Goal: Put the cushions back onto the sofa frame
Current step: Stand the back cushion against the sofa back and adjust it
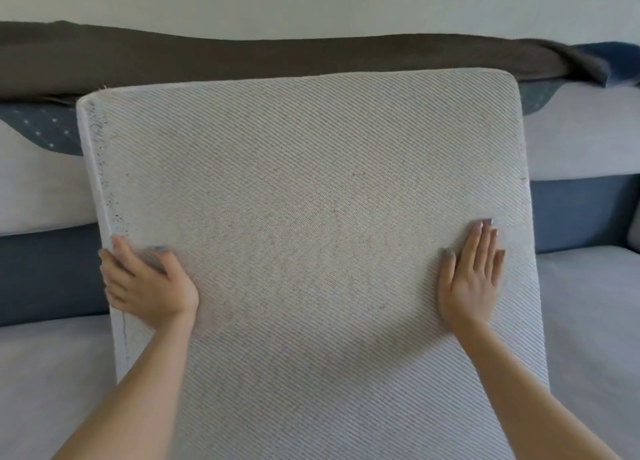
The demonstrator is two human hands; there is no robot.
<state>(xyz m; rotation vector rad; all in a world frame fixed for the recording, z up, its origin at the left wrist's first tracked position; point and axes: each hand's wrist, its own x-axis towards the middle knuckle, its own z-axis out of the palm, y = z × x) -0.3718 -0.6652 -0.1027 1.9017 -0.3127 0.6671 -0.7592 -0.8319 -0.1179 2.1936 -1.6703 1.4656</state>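
Cushion (311,217), pale diagonal-weave fabric, tilted upright, left hand (149,283) gripping its edge, right hand (471,276) pressing flat.

There was one view only, from a wide-angle camera worn on the person's head. It faced forward and a little downward, square to the sofa (588,286), with the pale wall (311,2) across the top of the frame. It sat close (both forearms (156,390) showed, cut by the bottom edge), so the cushion (311,199) filled the middle and its lower end was cut off. The sofa showed on either side.
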